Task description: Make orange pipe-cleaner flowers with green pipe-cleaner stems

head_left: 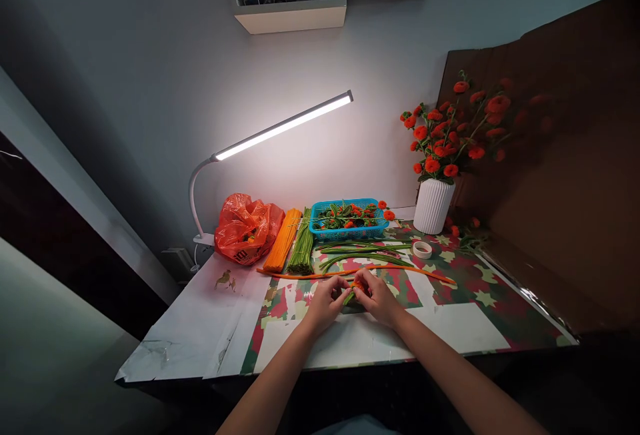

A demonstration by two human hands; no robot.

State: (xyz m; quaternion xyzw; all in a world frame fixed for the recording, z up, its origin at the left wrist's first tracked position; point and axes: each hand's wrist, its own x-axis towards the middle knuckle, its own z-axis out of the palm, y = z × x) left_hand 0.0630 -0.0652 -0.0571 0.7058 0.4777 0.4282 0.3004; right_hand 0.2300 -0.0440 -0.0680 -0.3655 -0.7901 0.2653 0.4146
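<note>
My left hand [327,300] and my right hand [379,296] meet over the near middle of the table. Both pinch a small pipe-cleaner flower [358,285], its orange part mostly covered by my right fingers and a green bit showing below. Just beyond my hands lies a long orange pipe cleaner [420,268], stretched across the table. Behind it rest several loose green pipe cleaners [367,258]. An orange bundle [283,242] and a green bundle [301,248] of pipe cleaners lie farther back, left of my hands.
A blue basket [345,234] holds orange flowers and green stems. Beside it are a roll of tape [422,250] and a white vase [434,205] of orange flowers. At left stand a red plastic bag [247,228] and a lit lamp [285,130]. Cardboard [560,175] borders the right.
</note>
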